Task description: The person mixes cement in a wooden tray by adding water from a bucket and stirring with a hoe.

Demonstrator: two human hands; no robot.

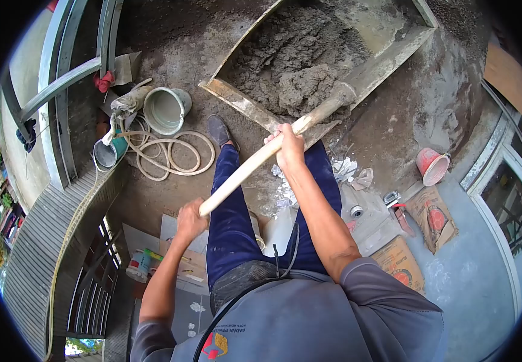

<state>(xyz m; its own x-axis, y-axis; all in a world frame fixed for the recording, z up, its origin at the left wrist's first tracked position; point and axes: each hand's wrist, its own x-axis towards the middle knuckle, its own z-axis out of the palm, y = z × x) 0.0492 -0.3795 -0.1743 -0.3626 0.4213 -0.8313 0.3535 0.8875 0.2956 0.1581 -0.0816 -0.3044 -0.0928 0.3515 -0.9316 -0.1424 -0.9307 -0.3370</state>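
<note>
A hoe with a long pale wooden handle (246,175) runs diagonally across the view. My left hand (191,220) is wrapped round the handle's near end, by my left thigh. Farther up, my right hand (288,148) grips the handle in front of my right knee. The hoe's mortar-coated collar (344,95) rests at the heap of wet grey mortar (309,78), and its blade is hidden. A shallow mixing trough (243,104) with raised edges holds the mortar.
Left of my foot stand a grey bucket (167,111), a coiled hose (173,155) and a smaller teal bucket (109,152). A red pail (433,166) tilts at the right, near paper sacks (432,218). White scraps (345,169) litter the ground. Metal framing (62,84) rises at left.
</note>
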